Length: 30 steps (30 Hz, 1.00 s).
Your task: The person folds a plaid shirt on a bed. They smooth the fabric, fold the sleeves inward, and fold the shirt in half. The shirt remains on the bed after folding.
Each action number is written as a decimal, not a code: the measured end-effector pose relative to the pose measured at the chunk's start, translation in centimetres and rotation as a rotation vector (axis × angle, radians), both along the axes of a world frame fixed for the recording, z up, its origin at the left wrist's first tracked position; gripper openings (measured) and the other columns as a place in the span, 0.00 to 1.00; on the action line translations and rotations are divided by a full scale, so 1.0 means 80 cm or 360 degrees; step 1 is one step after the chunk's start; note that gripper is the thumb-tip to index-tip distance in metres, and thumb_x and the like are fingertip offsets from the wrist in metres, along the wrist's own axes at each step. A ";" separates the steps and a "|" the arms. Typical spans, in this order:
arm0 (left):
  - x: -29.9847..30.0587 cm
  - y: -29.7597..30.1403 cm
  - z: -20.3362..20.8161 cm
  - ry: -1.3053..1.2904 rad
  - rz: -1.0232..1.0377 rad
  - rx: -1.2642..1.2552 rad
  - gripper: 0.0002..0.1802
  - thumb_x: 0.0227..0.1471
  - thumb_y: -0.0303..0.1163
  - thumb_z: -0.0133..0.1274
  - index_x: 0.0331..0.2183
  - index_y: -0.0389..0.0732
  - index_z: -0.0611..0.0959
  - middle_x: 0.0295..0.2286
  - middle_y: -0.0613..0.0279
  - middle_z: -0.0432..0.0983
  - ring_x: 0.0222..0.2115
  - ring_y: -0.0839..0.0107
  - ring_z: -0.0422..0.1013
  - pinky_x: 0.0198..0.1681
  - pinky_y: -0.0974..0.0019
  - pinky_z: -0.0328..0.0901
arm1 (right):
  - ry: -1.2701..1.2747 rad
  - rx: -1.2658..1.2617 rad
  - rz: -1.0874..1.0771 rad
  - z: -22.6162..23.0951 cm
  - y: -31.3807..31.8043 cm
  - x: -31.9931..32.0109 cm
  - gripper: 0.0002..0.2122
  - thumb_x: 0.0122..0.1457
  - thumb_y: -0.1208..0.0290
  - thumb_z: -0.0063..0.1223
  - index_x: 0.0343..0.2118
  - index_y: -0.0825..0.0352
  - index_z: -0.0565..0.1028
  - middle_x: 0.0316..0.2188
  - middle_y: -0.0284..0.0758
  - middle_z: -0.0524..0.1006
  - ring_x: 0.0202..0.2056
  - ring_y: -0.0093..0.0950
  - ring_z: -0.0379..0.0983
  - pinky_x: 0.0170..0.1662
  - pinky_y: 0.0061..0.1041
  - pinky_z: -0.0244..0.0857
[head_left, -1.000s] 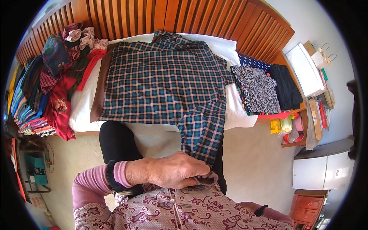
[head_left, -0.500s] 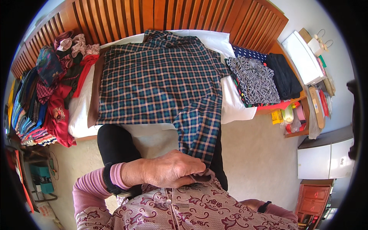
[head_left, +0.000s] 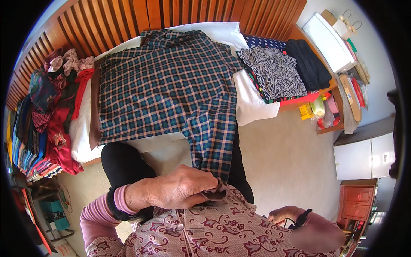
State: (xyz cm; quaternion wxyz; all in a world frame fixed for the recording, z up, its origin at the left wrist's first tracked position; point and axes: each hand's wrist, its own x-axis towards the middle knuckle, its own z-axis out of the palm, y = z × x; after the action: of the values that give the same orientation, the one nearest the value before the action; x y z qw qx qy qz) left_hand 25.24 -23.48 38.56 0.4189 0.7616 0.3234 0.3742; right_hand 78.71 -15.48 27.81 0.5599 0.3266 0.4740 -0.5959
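Note:
A green, navy and pinkish plaid shirt [head_left: 158, 90] lies spread out on the bed, one sleeve hanging over the near edge towards me. My left hand [head_left: 184, 186] is closed on that sleeve's cuff [head_left: 218, 192], close against my patterned top; the cuff's brownish inside shows. Low at the right, beside my body, my right hand [head_left: 284, 214] has its fingers curled. A small whitish and dark thing shows at its fingers, too little of it visible to name. My black-clad knees are at the bed's edge, one partly behind the sleeve.
Heaped and stacked clothes [head_left: 47, 115] fill the bed's left end. At the right lie a folded black-and-white patterned garment [head_left: 274, 73] and folded black trousers [head_left: 308, 66]. A slatted wooden headboard [head_left: 192, 15] rises behind. White cabinets [head_left: 364, 156] stand at the right.
My right hand has come further into view at the lower right. The left hand still grips the cuff. The whole view has shifted, with the bed now further left.

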 end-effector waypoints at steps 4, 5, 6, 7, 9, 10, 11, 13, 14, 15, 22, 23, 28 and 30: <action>0.005 0.004 0.001 0.0004 -0.0002 0.0022 0.17 0.42 0.18 0.64 0.36 0.33 0.77 0.29 0.53 0.75 0.33 0.49 0.76 0.36 0.52 0.72 | 0.0002 0.0010 0.0259 -0.012 0.005 -0.020 0.11 0.62 0.59 0.57 0.37 0.59 0.83 0.23 0.22 0.75 0.27 0.18 0.70 0.29 0.23 0.67; 0.006 0.005 0.001 0.0022 -0.0012 0.0016 0.17 0.42 0.18 0.64 0.36 0.34 0.77 0.29 0.53 0.74 0.33 0.49 0.76 0.36 0.52 0.72 | 0.0114 0.0005 0.0260 -0.015 0.003 -0.025 0.10 0.62 0.59 0.57 0.37 0.59 0.83 0.23 0.22 0.75 0.26 0.18 0.70 0.29 0.23 0.66; 0.006 0.006 0.001 0.0071 -0.0025 0.0001 0.17 0.42 0.18 0.64 0.36 0.34 0.77 0.28 0.53 0.74 0.33 0.49 0.76 0.36 0.52 0.71 | 0.0143 0.0021 0.0290 -0.019 -0.001 -0.030 0.09 0.62 0.60 0.57 0.37 0.59 0.83 0.23 0.21 0.76 0.26 0.18 0.71 0.29 0.23 0.66; 0.006 0.006 0.001 0.0064 -0.0024 0.0015 0.17 0.41 0.18 0.64 0.36 0.34 0.77 0.28 0.53 0.74 0.33 0.49 0.76 0.35 0.52 0.71 | 0.0059 0.0040 0.0134 -0.021 -0.004 -0.034 0.09 0.62 0.61 0.57 0.37 0.59 0.83 0.22 0.21 0.76 0.25 0.18 0.71 0.29 0.22 0.66; 0.005 0.006 0.001 0.0126 -0.0020 0.0014 0.18 0.41 0.19 0.64 0.36 0.34 0.77 0.29 0.52 0.75 0.33 0.49 0.76 0.35 0.52 0.71 | 0.0017 0.0072 -0.0001 -0.026 -0.014 -0.035 0.08 0.62 0.63 0.56 0.38 0.60 0.82 0.23 0.22 0.77 0.25 0.18 0.72 0.29 0.23 0.67; 0.005 0.006 0.001 0.0095 -0.0017 0.0010 0.18 0.41 0.19 0.64 0.37 0.34 0.76 0.29 0.52 0.75 0.33 0.49 0.76 0.35 0.52 0.71 | 0.0000 0.0083 0.0129 -0.031 -0.017 -0.034 0.08 0.61 0.65 0.55 0.39 0.61 0.82 0.23 0.23 0.77 0.26 0.18 0.72 0.29 0.24 0.67; 0.004 0.006 0.000 0.0080 -0.0005 -0.0005 0.18 0.41 0.19 0.64 0.37 0.34 0.76 0.29 0.52 0.75 0.33 0.48 0.76 0.35 0.52 0.71 | 0.0072 0.0119 0.0270 -0.035 -0.022 -0.030 0.08 0.61 0.67 0.55 0.40 0.61 0.82 0.23 0.24 0.77 0.26 0.19 0.73 0.29 0.24 0.67; 0.004 0.005 -0.001 0.0066 -0.0002 -0.0018 0.18 0.41 0.19 0.64 0.37 0.34 0.76 0.29 0.52 0.75 0.34 0.48 0.76 0.35 0.52 0.71 | -0.0139 0.0035 0.0290 -0.048 -0.032 -0.018 0.09 0.60 0.70 0.54 0.41 0.63 0.82 0.24 0.26 0.78 0.26 0.19 0.73 0.29 0.25 0.68; 0.004 0.006 -0.003 0.0065 -0.0008 -0.0014 0.19 0.41 0.19 0.64 0.38 0.34 0.76 0.30 0.52 0.75 0.34 0.48 0.76 0.35 0.52 0.71 | -0.0039 0.0056 0.0292 -0.053 -0.039 -0.009 0.10 0.59 0.71 0.53 0.40 0.63 0.82 0.24 0.26 0.78 0.25 0.19 0.73 0.30 0.25 0.68; 0.004 0.005 -0.004 0.0082 -0.0010 -0.0019 0.19 0.42 0.19 0.64 0.38 0.33 0.76 0.30 0.52 0.76 0.34 0.48 0.76 0.35 0.52 0.72 | 0.0061 0.0080 0.0296 -0.058 -0.045 -0.001 0.10 0.58 0.72 0.52 0.40 0.63 0.82 0.24 0.26 0.78 0.25 0.19 0.73 0.30 0.25 0.68; 0.006 0.006 -0.010 0.0009 -0.0006 0.0048 0.20 0.43 0.20 0.64 0.41 0.33 0.76 0.31 0.52 0.76 0.34 0.49 0.76 0.36 0.52 0.72 | 0.0293 0.0149 -0.0302 -0.018 -0.026 -0.018 0.08 0.60 0.66 0.53 0.27 0.62 0.78 0.21 0.25 0.76 0.24 0.19 0.72 0.28 0.23 0.67; 0.006 0.006 -0.009 0.0016 -0.0010 0.0052 0.21 0.44 0.21 0.64 0.41 0.33 0.76 0.31 0.52 0.76 0.34 0.48 0.76 0.36 0.52 0.72 | 0.0245 0.0187 -0.0246 -0.006 -0.019 -0.030 0.07 0.60 0.66 0.53 0.30 0.62 0.78 0.22 0.26 0.77 0.25 0.19 0.72 0.29 0.23 0.68; 0.003 0.004 -0.011 0.0002 0.0000 0.0047 0.21 0.44 0.21 0.64 0.42 0.33 0.76 0.31 0.52 0.75 0.34 0.49 0.76 0.36 0.52 0.73 | 0.0252 0.0223 -0.0008 0.006 0.011 -0.066 0.09 0.63 0.66 0.54 0.41 0.63 0.79 0.28 0.27 0.79 0.30 0.21 0.75 0.33 0.24 0.72; 0.002 0.003 -0.014 0.0014 0.0003 0.0044 0.21 0.44 0.21 0.64 0.42 0.33 0.76 0.31 0.52 0.75 0.34 0.49 0.76 0.36 0.52 0.73 | 0.0248 0.0395 -0.0322 0.003 0.013 -0.052 0.11 0.63 0.69 0.54 0.46 0.64 0.78 0.32 0.31 0.81 0.34 0.25 0.78 0.37 0.26 0.74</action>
State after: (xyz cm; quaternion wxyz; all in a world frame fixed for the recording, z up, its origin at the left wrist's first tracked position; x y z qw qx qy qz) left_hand 25.42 -23.27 37.45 0.4065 0.7687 0.3206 0.3756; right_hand 74.55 -14.44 28.05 0.4141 0.3920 0.5506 -0.6097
